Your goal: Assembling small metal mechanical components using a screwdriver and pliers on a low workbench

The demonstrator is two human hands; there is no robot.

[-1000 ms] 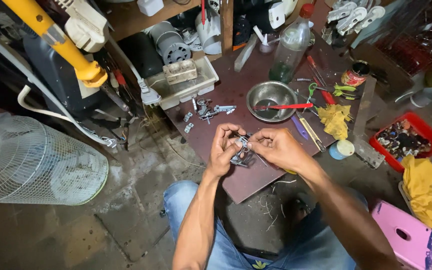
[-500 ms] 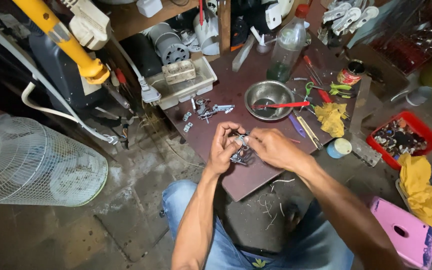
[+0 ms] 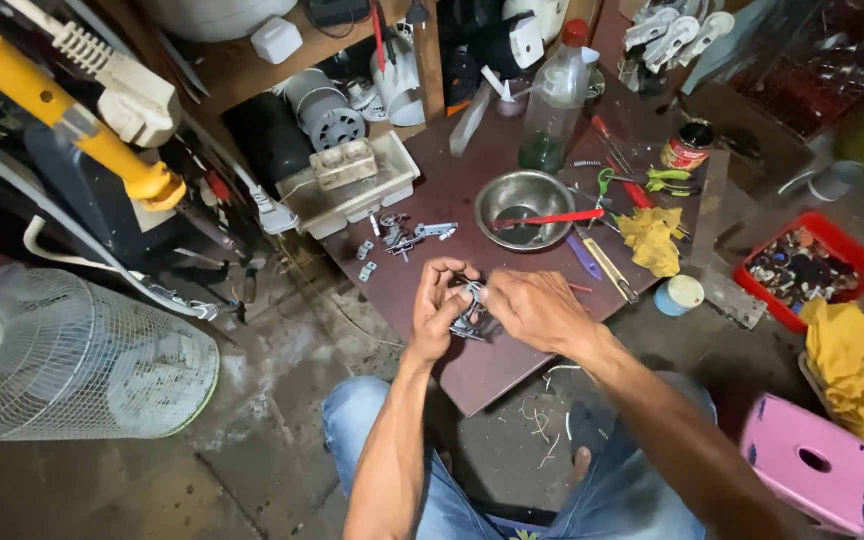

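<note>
Over a dark board point(image 3: 512, 350) on a cluttered workshop floor, I have my left hand point(image 3: 439, 312) and right hand point(image 3: 532, 310) closed together around a small metal part point(image 3: 469, 318), fingers curled tight. It looks light, stiff and sharp-edged, probably slippery with grease, best pinched by its flat sides. Loose metal bits point(image 3: 407, 237), a steel bowl point(image 3: 525, 195) and a yellow rag point(image 3: 652, 238) crowd the board; a wire fan guard point(image 3: 72, 360) lies on stained concrete.

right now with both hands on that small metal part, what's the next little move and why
Probably keep the left hand pinching the small metal part steady while the right hand works it: both grip it above the dark board, with loose brackets lying apart.
</note>
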